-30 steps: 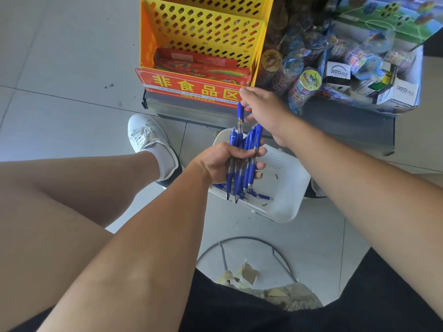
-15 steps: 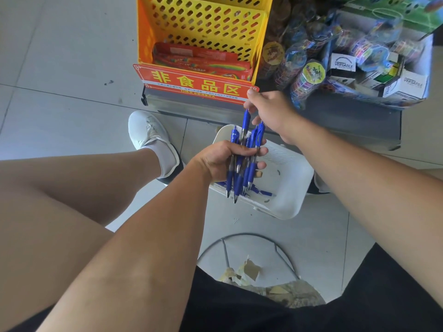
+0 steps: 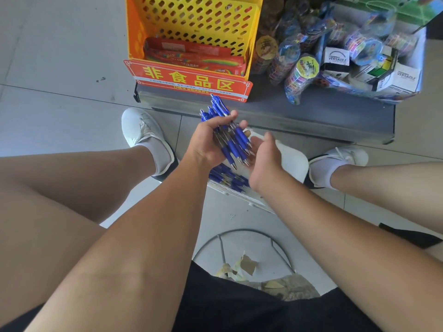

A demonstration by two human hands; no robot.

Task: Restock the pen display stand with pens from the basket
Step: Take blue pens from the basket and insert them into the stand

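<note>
The left hand (image 3: 207,146) is gripping a bundle of blue click pens (image 3: 231,137), its fingers curling round the middle of the barrels and the thumb pressing across the front. The right hand (image 3: 266,159) is hovering just beside the pen tips, fingers loose and spread, palm turning toward the bundle and holding nothing. Whether the palm is touching the tips cannot be told.

The pens are showing clear smoky barrels, deep blue rubber grip sleeves, blue push-buttons with clips, and small silver points. They are lying packed roughly parallel. Their long axis is running on a slant from upper left to lower right, with the button ends sticking out above the left hand toward the shelf and the silver points aiming down toward the right palm.

The bundle is hanging in the air between the person's knees, above a white plastic basket (image 3: 293,161) that is sitting on the pale tiled floor (image 3: 60,104). More loose blue pens (image 3: 227,178) are lying in the basket under the wrists.

Beyond the hands, a red sign with yellow characters (image 3: 189,80) is fronting a yellow perforated plastic crate (image 3: 191,27) on a grey metal shelf base (image 3: 299,116).
</note>
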